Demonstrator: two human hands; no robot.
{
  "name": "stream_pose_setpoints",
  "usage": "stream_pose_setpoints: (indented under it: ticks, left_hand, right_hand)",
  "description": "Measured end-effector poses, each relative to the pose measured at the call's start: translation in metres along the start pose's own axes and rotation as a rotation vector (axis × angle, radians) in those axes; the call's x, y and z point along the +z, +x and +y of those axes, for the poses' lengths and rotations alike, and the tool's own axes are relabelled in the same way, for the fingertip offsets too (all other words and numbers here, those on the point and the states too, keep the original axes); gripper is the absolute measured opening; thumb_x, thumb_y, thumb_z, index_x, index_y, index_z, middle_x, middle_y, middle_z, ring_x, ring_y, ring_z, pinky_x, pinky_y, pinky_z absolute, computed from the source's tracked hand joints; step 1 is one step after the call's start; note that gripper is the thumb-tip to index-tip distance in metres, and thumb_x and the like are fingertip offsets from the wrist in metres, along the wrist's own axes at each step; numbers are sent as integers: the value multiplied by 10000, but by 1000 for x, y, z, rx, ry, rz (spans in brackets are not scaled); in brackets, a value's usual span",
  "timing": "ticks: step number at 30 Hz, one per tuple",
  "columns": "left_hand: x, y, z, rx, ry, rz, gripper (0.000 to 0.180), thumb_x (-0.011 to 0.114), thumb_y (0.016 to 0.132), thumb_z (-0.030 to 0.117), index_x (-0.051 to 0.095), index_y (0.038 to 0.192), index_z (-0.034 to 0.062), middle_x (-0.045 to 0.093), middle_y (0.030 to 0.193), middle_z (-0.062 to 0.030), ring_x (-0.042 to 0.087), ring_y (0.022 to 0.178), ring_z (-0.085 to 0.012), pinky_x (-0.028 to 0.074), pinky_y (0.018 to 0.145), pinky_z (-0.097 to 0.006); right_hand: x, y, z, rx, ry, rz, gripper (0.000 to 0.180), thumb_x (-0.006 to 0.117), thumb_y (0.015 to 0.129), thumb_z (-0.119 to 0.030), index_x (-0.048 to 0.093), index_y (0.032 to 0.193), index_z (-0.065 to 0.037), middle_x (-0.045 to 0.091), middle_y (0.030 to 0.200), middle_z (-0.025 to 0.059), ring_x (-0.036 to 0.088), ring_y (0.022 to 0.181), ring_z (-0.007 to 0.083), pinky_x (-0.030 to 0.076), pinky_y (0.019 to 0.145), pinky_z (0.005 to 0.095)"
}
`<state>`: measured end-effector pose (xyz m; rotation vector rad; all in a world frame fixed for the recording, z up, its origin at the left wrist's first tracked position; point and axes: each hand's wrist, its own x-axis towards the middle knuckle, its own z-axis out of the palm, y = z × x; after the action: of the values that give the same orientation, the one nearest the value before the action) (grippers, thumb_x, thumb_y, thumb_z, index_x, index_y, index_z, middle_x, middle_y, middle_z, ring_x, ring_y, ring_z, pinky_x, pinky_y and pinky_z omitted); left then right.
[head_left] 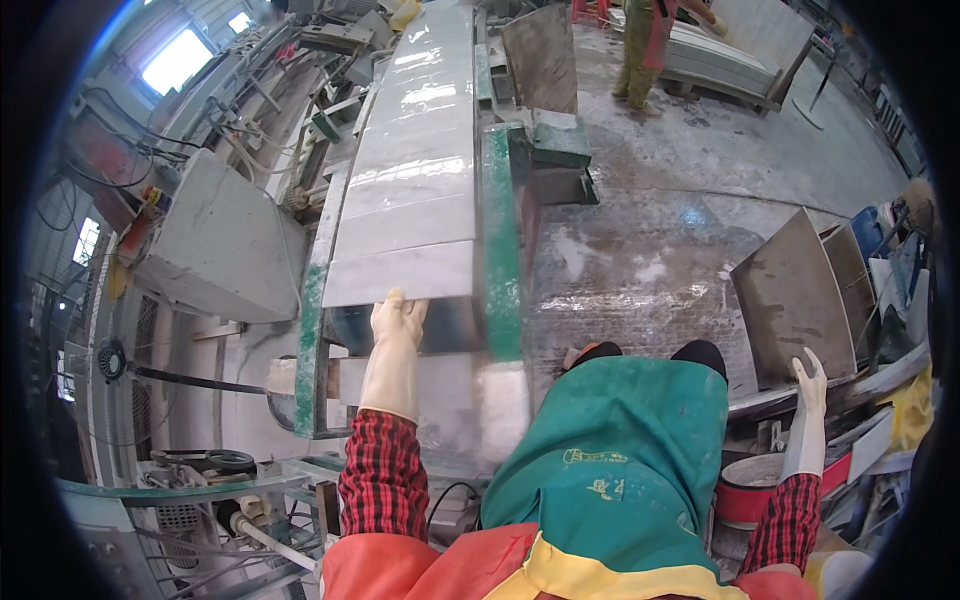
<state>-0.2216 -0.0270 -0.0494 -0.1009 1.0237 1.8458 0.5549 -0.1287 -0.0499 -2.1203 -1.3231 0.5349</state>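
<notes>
My left hand [398,322], in a cream rubber glove, is closed on the near edge of a white stone slab [405,275]. That slab is the closest in a row of glossy wet slabs [420,150] lying along a conveyor with green side rails [502,240]. Off to the right, my right hand [812,380], in a pale glove, has its fingers apart and holds nothing. It is beside the lower edge of a brown-grey stone panel [795,300] that leans upright; whether it touches the panel I cannot tell.
A green apron [620,430] covers my front. Near my right arm stands a red container [745,490]. A large pale block-shaped housing [225,240] and a hose-like bar [200,380] are left of the conveyor. Another person [640,50] stands at the far right beside stacked slabs [710,55].
</notes>
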Motion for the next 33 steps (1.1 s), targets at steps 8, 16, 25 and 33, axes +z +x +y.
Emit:
stream_pose_setpoints:
  ticks: [8, 16, 25, 33]
  left_hand:
    - [-1, 16, -4, -9, -42, 29, 356, 377, 956, -50, 362, 1308, 2, 462, 1306, -216, 520, 1185, -413, 492, 958, -630]
    - [-4, 30, -9, 18, -14, 32, 230, 396, 974, 2, 408, 1194, -66, 497, 1285, -238, 515, 1194, -434, 473, 974, -631]
    - [-5, 34, -8, -10, -39, 49, 346, 415, 954, -58, 400, 1290, 20, 479, 1270, -202, 565, 1114, -385, 534, 918, -606]
    - [4, 28, -10, 32, -4, 41, 280, 394, 975, 5, 394, 1244, -74, 471, 1312, -242, 501, 1206, -432, 469, 996, -606]
  right_hand:
    - [-3, -2, 40, 25, 135, 9, 554, 714, 873, -257, 533, 1321, 15, 533, 1358, 191, 484, 1281, 264, 359, 1072, 348]
    - [5, -1, 36, 39, 184, 2, 545, 711, 878, -251, 534, 1319, 15, 530, 1361, 187, 474, 1289, 265, 353, 1077, 349]
    - [6, -3, 34, 42, 168, -16, 557, 706, 884, -259, 520, 1331, 17, 532, 1362, 177, 470, 1291, 256, 345, 1081, 341]
    - [7, -6, 34, 55, 136, -22, 545, 692, 895, -251, 516, 1332, 23, 528, 1366, 175, 472, 1291, 253, 344, 1086, 343]
